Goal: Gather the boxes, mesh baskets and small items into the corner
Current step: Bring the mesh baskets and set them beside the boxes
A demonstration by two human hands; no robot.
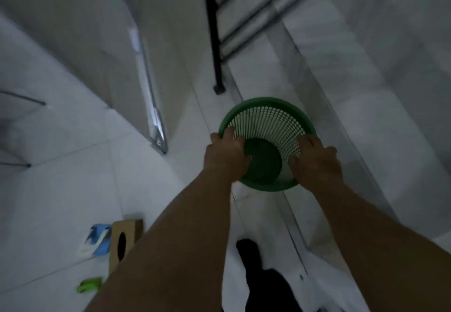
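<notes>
A round green mesh basket (268, 119) is held over the white tiled floor, near the foot of a black post. My left hand (225, 156) grips its left rim and my right hand (314, 163) grips its right rim. The basket looks empty inside. Down at the lower left, a brown cardboard box (123, 241) with a round hole lies on the floor. A blue and white packet (96, 241) lies beside it, and a small bright green item (89, 285) sits nearer to me.
A black post (214, 33) stands just behind the basket, with metal rails (256, 19) beyond it. A grey wall panel with a metal edge (156, 116) runs down the left. A step edge (317, 106) runs along the right. My dark-clad leg and foot (253, 260) show below.
</notes>
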